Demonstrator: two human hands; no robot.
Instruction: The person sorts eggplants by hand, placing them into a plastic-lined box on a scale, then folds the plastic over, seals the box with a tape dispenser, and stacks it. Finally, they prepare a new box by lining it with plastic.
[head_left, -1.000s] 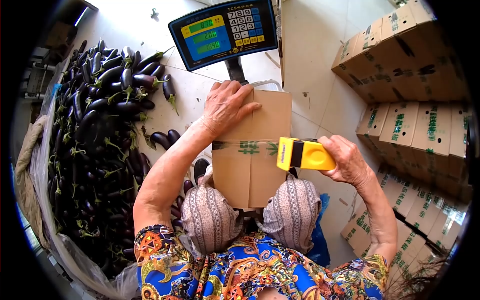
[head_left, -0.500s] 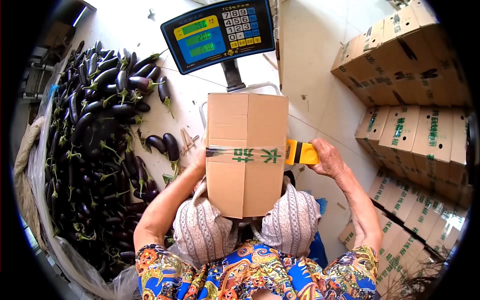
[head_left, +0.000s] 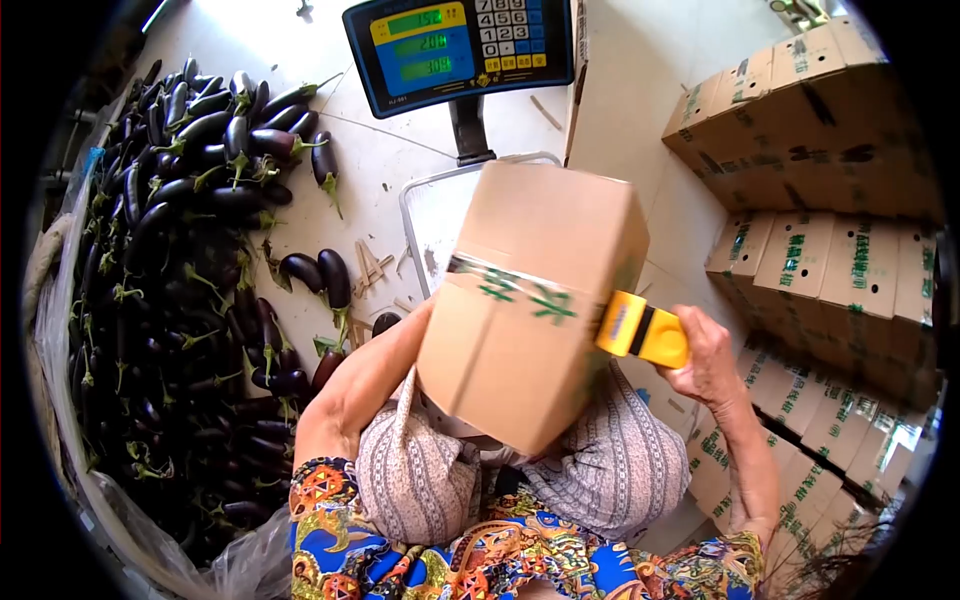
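Observation:
A cardboard box [head_left: 470, 340] with printed tape across its top is tilted and turned over the scale platform [head_left: 428, 225], close to my knees. My right hand [head_left: 706, 352] is closed around the end of a yellow tape dispenser [head_left: 645, 331], whose front touches or nearly touches the box's right side. From the left, my forearm [head_left: 375, 370] reaches to the box's near left side. The box hides my left hand, so its fingers do not show.
The scale display [head_left: 455, 45] stands behind the platform on a post. A large heap of eggplants [head_left: 190, 230] lies left on plastic sheeting [head_left: 75, 330], with a few loose eggplants [head_left: 330, 275] nearer the scale. Stacked cardboard boxes [head_left: 800, 265] line the right side.
The box has tilted and rotated, its near end swinging right, so its right side now shows. My right hand has moved right and slightly down with the tape dispenser. The display numbers have changed.

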